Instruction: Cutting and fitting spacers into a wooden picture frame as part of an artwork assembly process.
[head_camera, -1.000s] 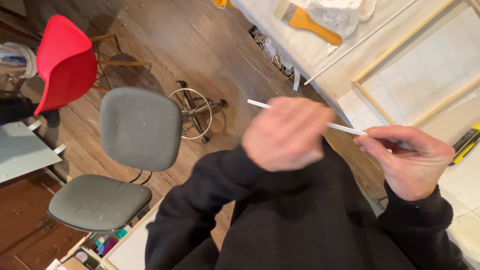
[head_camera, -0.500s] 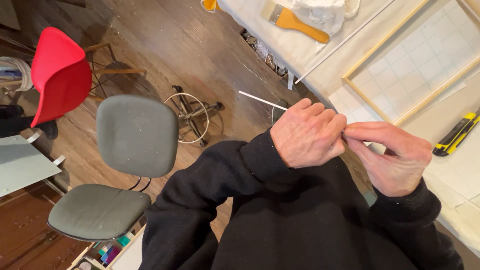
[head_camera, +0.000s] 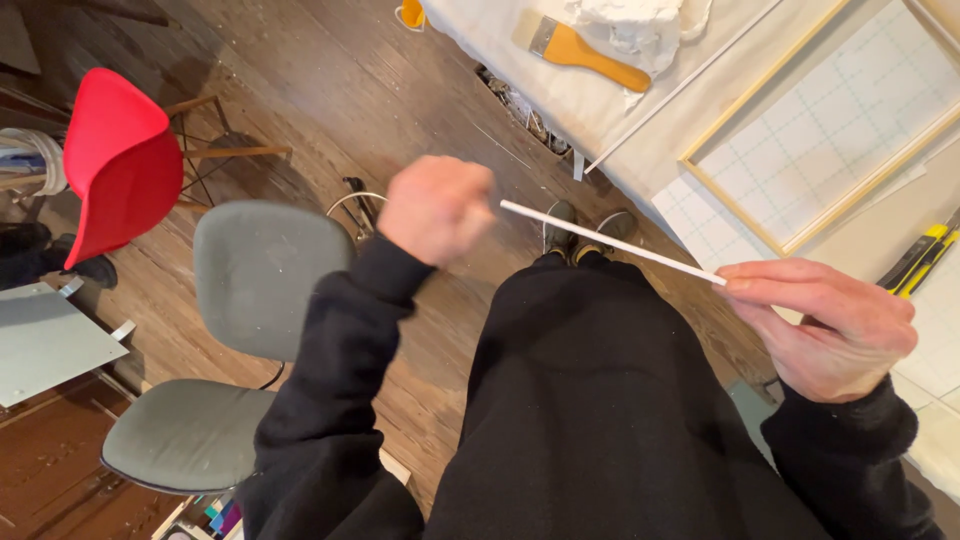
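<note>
Thin white rod, straight, held in mid-air over the lap, well above the dark wooden floor. Right hand pinched on its near end, fingertips closed around it. Left hand fisted at the far end; blurred, so cannot tell whether clamped on the rod or just beside it. Risks, as judged: slender rod likely to bow or snap under uneven pull; loose pinch could drop it to the floor beside the grey padded chair. Wood-framed grid panel and yellow-handled brush on the table, well apart.
</note>
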